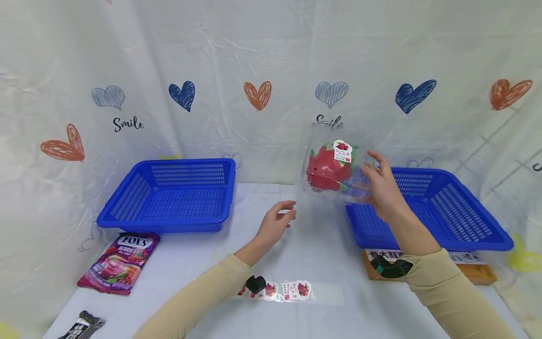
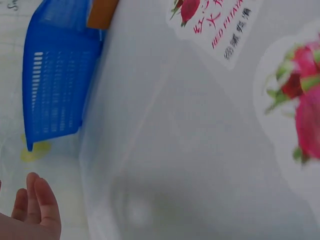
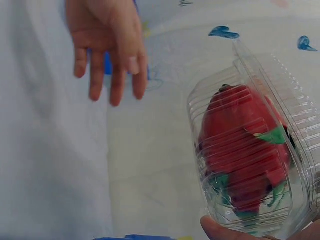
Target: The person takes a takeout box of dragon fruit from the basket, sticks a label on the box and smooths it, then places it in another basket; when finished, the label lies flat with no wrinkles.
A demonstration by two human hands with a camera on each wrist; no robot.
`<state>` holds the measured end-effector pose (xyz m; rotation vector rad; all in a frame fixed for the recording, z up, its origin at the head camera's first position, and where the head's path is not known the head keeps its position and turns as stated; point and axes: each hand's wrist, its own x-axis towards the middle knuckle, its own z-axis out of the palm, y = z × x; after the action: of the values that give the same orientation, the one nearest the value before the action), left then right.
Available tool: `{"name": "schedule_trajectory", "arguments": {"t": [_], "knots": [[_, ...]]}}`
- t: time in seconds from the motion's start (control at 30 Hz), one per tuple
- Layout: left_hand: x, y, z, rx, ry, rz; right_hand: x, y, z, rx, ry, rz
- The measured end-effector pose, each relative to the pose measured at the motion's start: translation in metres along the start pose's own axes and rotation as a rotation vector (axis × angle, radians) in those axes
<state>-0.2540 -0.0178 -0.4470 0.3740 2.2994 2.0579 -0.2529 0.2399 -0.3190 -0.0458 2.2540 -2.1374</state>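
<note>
A clear plastic clamshell box (image 1: pixel 311 186) with a red dragon fruit (image 1: pixel 325 168) inside is held up off the table by my right hand (image 1: pixel 383 188), which grips its right side. A white label (image 1: pixel 342 151) with a dragon fruit picture sits on the box. In the right wrist view the ribbed box (image 3: pixel 220 95) is tilted, and the fruit (image 3: pixel 240 145) shows green leaf tips. My left hand (image 1: pixel 276 225) hovers over the table left of the box, fingers loosely bent and holding nothing. It appears apart from the box in the right wrist view.
Blue baskets stand left (image 1: pixel 169 226) and right (image 1: pixel 432 242) on the white table. A strip of dragon fruit stickers (image 1: pixel 297 290) lies at the front middle. Left are a purple candy bag (image 1: pixel 120 263) and a black packet (image 1: pixel 82 325). An orange-brown box (image 1: pixel 474 273) lies by the right basket.
</note>
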Motion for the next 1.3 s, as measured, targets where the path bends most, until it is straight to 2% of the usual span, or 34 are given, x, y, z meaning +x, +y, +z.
{"name": "schedule_trajectory", "arguments": {"t": [0.13,0.3,0.47,0.63,0.77,0.93,1.13,1.3], "knots": [[0.007,-0.010,0.028,0.024,-0.095,0.000,0.000,-0.014,-0.003,0.010,0.018,-0.017],[0.022,-0.002,0.063,0.072,-0.161,-0.004,-0.002,-0.029,-0.006,0.028,0.027,-0.038],[0.034,0.008,0.095,0.149,-0.207,-0.033,-0.005,-0.032,-0.007,0.020,0.027,-0.058],[0.039,0.014,0.118,0.220,-0.231,-0.072,-0.008,-0.030,-0.008,-0.014,0.035,-0.080],[0.041,0.016,0.125,0.186,-0.204,-0.090,-0.011,-0.026,-0.009,0.024,0.024,-0.094],[0.041,0.019,0.126,0.133,-0.185,-0.106,-0.017,-0.024,-0.018,0.030,0.014,-0.072],[0.041,0.023,0.126,0.118,-0.191,-0.125,-0.020,-0.019,-0.041,0.071,0.007,-0.076],[0.041,0.023,0.127,0.135,-0.187,-0.125,-0.019,-0.010,-0.069,0.116,-0.050,-0.117]]}}
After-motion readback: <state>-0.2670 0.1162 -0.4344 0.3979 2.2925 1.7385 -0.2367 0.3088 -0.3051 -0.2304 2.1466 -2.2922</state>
